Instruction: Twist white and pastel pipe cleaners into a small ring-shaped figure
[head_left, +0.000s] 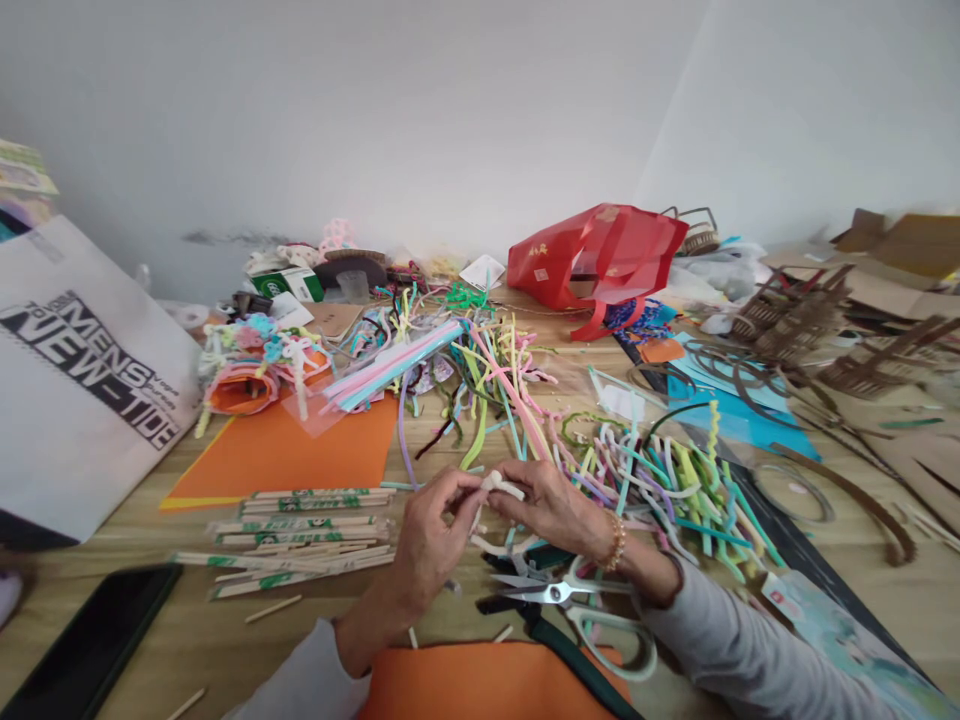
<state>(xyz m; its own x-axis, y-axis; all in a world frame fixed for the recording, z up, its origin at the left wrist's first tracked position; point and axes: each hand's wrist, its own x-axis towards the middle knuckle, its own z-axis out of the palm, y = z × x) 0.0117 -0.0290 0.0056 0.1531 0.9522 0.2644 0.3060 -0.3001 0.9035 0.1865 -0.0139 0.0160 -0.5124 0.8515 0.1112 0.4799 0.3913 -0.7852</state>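
My left hand (436, 525) and my right hand (551, 505) meet above the middle of the table. Between their fingertips is a white pipe cleaner (504, 486), bent into a small looped shape. Both hands are closed, pinching it from either side. Below my right hand lie white-handled scissors (559, 592) with the blades apart. Dark-handled pliers (574, 655) rest beside and partly under them. An orange sheet (450, 685) lies nearest to me, between my forearms.
Wrapped chopsticks (315, 525) and a phone (94, 640) lie at the left, near a white bag (90, 370). Loose pipe cleaners (690, 480) heap up at centre and right. Behind stand a red bag (600, 250) and small woven baskets (795, 315).
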